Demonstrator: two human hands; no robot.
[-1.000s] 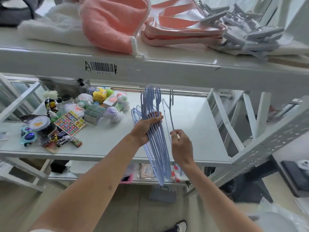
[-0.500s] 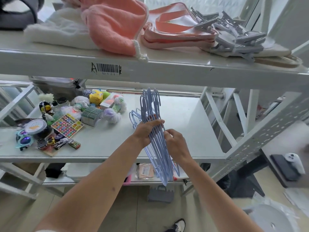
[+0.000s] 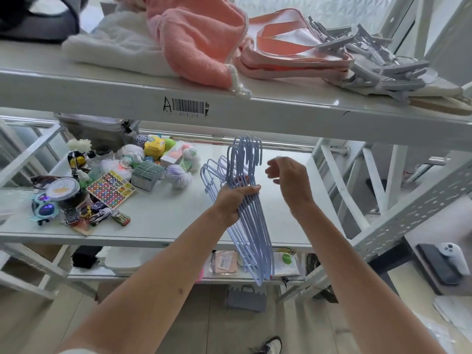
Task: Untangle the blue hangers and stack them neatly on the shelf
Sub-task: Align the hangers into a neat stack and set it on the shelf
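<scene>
The left hand (image 3: 236, 200) grips a bundle of blue hangers (image 3: 251, 226) around their necks, fingers curled over the wires, so the hooks stand up together near the underside of the upper shelf and the long bodies hang down past the front edge of the middle shelf (image 3: 166, 226). A few more blue hangers (image 3: 212, 175) lie flat on that shelf just behind the held bundle, their hooks pointing left. The right hand (image 3: 288, 180) is free beside the hooks, fingers loosely spread and blurred, holding nothing. The bundle looks mostly aligned, so the step in hand seems to be adding loose hangers or setting the bundle down. To do that well, the left hand should stay firm at the necks so the hooks remain nested, while the right hand lifts one loose hanger at a time by its hook, turns it to face the same way, and slides it against the stack instead of pushing it through the wires. The toys and stickers (image 3: 109, 186) at the left end of the shelf leave bare room on the right, the likeliest place to lay the bundle flat.
</scene>
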